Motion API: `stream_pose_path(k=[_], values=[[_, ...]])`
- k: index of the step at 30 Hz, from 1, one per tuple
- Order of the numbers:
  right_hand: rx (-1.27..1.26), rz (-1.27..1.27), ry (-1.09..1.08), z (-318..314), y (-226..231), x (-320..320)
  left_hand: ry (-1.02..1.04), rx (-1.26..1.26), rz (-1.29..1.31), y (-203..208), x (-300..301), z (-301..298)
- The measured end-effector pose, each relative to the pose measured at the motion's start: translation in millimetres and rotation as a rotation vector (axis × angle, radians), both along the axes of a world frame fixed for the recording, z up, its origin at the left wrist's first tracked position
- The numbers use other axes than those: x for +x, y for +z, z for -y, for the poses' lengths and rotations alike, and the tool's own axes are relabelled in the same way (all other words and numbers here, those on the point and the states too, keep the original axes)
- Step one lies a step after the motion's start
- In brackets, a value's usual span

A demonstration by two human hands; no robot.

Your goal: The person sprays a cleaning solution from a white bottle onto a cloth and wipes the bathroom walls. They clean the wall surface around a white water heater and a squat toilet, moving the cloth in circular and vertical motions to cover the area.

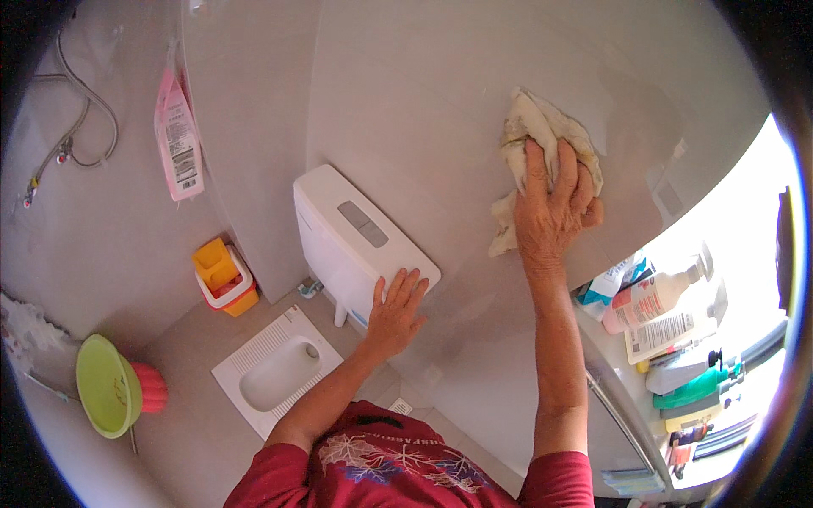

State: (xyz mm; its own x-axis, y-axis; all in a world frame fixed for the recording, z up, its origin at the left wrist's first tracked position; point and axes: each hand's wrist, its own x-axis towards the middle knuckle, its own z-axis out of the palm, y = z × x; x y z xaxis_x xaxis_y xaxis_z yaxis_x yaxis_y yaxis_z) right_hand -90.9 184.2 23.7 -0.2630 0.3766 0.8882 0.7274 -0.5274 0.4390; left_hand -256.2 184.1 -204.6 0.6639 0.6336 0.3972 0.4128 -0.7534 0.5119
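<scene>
The cream cloth (532,114) is partly hidden beneath the right hand (555,199), whose thumb cannot be made out. That hand holds it bunched against the wall (406,102), fingers slightly parted, cloth protruding beyond the fingertips; the left hand (395,317), fingers extended, rests flat on the white cistern (323,224).

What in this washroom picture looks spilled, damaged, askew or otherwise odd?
Nothing plainly spilled or broken stands out. At most, the crumpled cream cloth under the right hand looks soiled, with brownish marks.
</scene>
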Motion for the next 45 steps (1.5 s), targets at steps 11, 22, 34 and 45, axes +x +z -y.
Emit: stream_pose_path(k=[11, 22, 34, 45], values=[[-0.59, -0.063, 0.178, -2.9, -126.2, 0.3, 0.018, -0.038, -0.025, 5.9, 5.6, 3.0], [-0.512, -0.084, 0.106, 62.9, -71.6, 16.4, -0.011, 0.029, -0.028, -5.5, 1.8, -5.4], [-0.183, 0.037, 0.058, -47.2, 0.9, -14.3, -0.027, -0.036, -0.078, 4.6, 0.0, -2.9], [-0.327, -0.147, 0.089, 7.3, -120.7, -3.6, -0.023, -0.014, -0.108, 2.4, 3.0, -1.6]])
